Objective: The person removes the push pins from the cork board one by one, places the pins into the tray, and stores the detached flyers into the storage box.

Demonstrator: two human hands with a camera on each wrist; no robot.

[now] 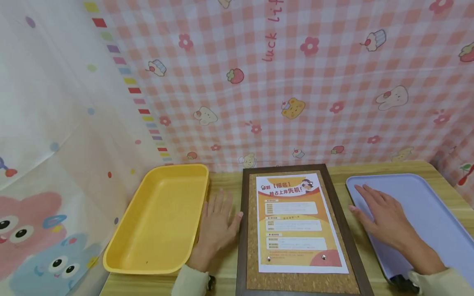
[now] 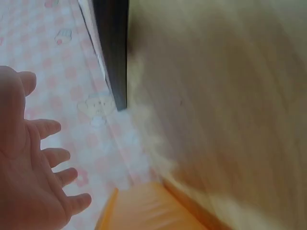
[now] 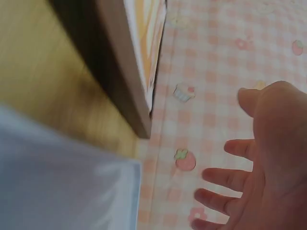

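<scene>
With left hand [image 1: 218, 222] and right hand [image 1: 389, 218] empty, apart, flanking framed corkboard [image 1: 301, 283], likely centred for reach along tabletop's [image 1: 224, 179] far edge.

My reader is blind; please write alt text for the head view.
A person's open left-hand grip and right-hand grip flank a framed corkboard holding a pinned poster. A yellow tray lies left, a purple tray right.

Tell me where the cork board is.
In the head view, the cork board is on the table, low and just right of centre, between the left hand and right hand; the yellow tray is to its left, the purple tray to its right.
</scene>
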